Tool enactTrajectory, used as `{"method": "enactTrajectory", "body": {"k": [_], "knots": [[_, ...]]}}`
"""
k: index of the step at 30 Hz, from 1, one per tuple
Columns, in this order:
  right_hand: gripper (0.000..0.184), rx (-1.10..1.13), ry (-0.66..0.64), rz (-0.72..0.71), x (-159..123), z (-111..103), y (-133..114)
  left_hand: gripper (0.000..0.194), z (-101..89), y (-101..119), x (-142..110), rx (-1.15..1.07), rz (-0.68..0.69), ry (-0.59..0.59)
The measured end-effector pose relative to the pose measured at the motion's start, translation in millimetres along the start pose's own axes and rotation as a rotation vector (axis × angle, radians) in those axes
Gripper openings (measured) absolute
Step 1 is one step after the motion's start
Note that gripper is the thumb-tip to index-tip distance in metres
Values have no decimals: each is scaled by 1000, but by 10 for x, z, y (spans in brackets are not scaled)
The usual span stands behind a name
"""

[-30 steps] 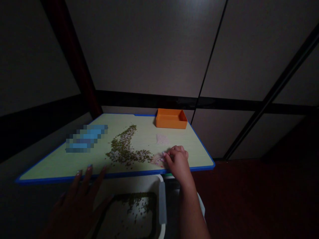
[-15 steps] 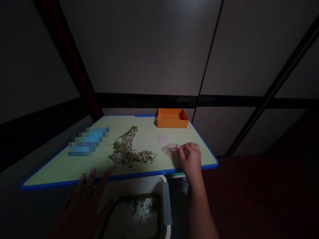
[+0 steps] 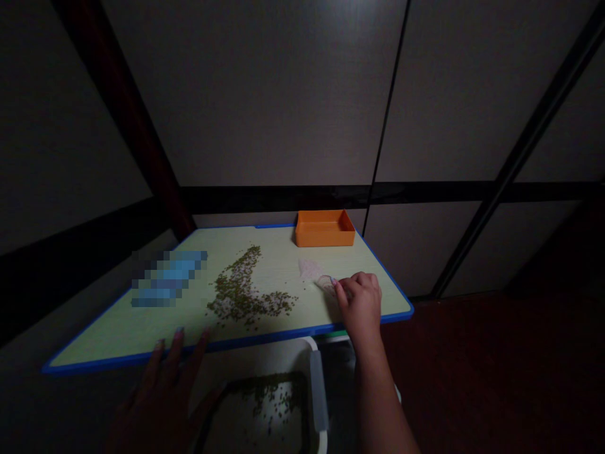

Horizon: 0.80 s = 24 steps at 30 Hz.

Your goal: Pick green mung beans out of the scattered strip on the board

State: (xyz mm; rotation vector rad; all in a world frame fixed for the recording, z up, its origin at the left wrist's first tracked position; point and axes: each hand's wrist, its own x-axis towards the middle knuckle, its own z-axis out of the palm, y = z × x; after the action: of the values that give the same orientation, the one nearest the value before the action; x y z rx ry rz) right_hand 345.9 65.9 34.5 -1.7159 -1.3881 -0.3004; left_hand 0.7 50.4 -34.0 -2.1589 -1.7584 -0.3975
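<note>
My right hand (image 3: 360, 309) pinches a small translucent piece (image 3: 325, 284), perhaps clear plastic, against the pale green tabletop (image 3: 118, 334). Just beyond it lies a pale patch of fine whitish grains (image 3: 308, 268). A long, curved trail of green mung beans (image 3: 241, 293) with some pale specks runs across the table's middle, left of that hand. My left hand (image 3: 163, 397) is open, its fingertips at the table's blue front edge, touching nothing I can make out.
An orange rectangular tray (image 3: 325, 229) stands at the back edge. A pixelated blue object (image 3: 167, 280) lies at the left. Below the front edge sits a white basin (image 3: 312, 378) holding green beans. Grey wall panels rise behind the table.
My right hand has moved right across the table, carrying the translucent piece and pale material away from the bean trail's end. My left hand has barely moved.
</note>
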Motion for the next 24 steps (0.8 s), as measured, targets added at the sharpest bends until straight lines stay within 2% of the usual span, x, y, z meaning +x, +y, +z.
{"method": "enactTrajectory", "body": {"k": [7,12,18,24], "knots": [[22,-15,8,34,-21,89,-164,67,-71,25,7,-3,-13,-41],[23,-43,-80,79,-18,125,-216,71,-42,-5,11,-27,14,-14],[23,-141,-163,127,-3,178,-245,71,-21,-47,2,-49,-33,-89],[25,-244,-218,203,53,165,-342,73,19,-63,-7,-67,-30,-77]]}}
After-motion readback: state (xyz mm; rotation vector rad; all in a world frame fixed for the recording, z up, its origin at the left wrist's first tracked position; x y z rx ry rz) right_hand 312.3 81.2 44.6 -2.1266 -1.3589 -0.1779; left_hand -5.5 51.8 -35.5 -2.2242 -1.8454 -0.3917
